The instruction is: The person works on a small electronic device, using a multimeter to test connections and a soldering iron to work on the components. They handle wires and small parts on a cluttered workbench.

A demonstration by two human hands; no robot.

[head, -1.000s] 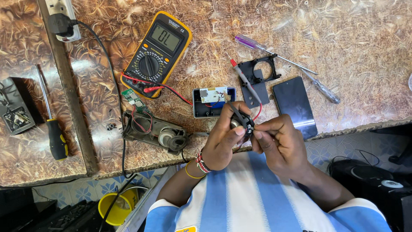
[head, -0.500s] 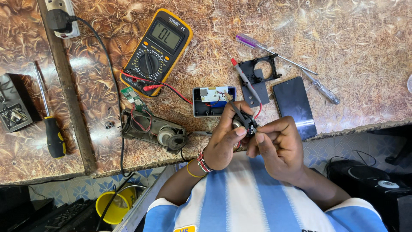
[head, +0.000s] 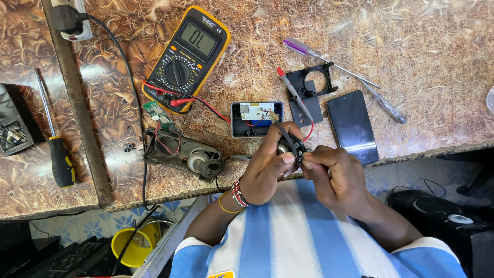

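Left hand (head: pixel 267 170) and right hand (head: pixel 334 172) both closed on small round part (head: pixel 288 149) with black probe (head: pixel 284 135), held at tabletop (head: pixel 437 62) edge, below open blue case (head: pixel 256 119). Risk: red wire (head: pixel 309 133) taut, part may slip off edge, probe may skid off contact

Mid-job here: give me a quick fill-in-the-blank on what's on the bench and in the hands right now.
1. The multimeter has a ____ casing.
2. Both the left hand and right hand hold a small black part with a ____ wire.
3. The dark phone lies with its screen ____.

Missing words: yellow; red; off
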